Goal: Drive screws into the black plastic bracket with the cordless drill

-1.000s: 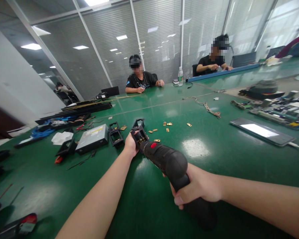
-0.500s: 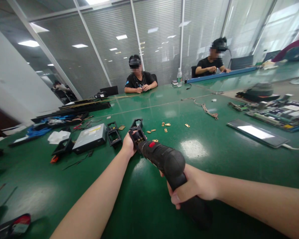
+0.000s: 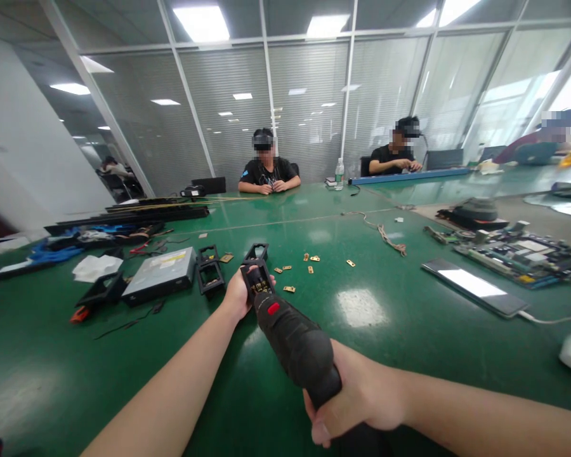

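Note:
My left hand (image 3: 238, 293) is closed on a black plastic frame (image 3: 268, 281) with brass-coloured parts inside it. My right hand (image 3: 349, 393) grips the handle of a black cordless screwdriver (image 3: 297, 346) with a red button. The tool's front end points into the frame; its very tip is hidden from me. Just beyond the held frame stands another black frame (image 3: 256, 252). More black frames (image 3: 210, 278) stand to the left, with a small brass plate (image 3: 226, 258) beside them. Several small brass plates (image 3: 310, 270) lie scattered on the green table right of my left hand.
On the left are an optical drive (image 3: 160, 274), a crumpled white tissue (image 3: 98, 268) and blue cables (image 3: 59, 251). At the right lie a phone (image 3: 476, 289) on a white cable, circuit boards (image 3: 518, 254) and a cord (image 3: 390, 240). Two people sit across the table, near a water bottle (image 3: 339, 172).
The view has tilted upward, so the table's far side sits lower. The screwdriver and my right hand appear lower and a little left. Both hands keep their grips.

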Demonstrator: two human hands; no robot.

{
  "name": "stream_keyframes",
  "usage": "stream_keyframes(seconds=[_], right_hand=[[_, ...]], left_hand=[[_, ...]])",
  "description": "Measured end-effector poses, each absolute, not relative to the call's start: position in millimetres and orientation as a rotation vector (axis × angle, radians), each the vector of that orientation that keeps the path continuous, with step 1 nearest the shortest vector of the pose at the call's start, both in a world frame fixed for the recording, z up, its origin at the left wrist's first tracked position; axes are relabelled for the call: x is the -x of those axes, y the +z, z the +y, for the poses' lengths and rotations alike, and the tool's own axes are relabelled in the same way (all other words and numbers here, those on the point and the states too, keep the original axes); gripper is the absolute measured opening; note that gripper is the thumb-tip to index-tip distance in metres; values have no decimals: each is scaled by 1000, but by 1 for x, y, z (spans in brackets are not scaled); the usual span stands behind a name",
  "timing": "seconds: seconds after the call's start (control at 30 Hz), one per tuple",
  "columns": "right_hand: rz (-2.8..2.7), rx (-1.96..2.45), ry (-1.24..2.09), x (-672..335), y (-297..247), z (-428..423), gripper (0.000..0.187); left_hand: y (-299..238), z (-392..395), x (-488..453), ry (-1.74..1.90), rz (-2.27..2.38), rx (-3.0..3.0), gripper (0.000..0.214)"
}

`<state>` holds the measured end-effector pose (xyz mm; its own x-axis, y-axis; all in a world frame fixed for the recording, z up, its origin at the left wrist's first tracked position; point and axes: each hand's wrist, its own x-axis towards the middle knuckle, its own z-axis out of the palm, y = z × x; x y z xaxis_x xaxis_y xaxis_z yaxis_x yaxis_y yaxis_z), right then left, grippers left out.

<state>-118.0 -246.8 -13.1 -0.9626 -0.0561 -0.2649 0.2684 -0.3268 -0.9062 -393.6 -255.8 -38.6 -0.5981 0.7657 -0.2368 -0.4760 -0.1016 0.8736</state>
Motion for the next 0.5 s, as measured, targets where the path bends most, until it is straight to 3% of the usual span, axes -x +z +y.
stream_keyframes(seconds=[0.2,0.3,0.5], right_hand=[[1711,-259,-2423,118,-22,-246,74],[1703,-301,-2473,115,-24,-246,78],[1746,-318,-2467,113,-20,-248,71]], left_hand=[[-29,-258,392,1874,1187,-266,21],[-27,-263,391,1899,1142,-284,33],[-34,-260,399,2102,1253,-361,37]])
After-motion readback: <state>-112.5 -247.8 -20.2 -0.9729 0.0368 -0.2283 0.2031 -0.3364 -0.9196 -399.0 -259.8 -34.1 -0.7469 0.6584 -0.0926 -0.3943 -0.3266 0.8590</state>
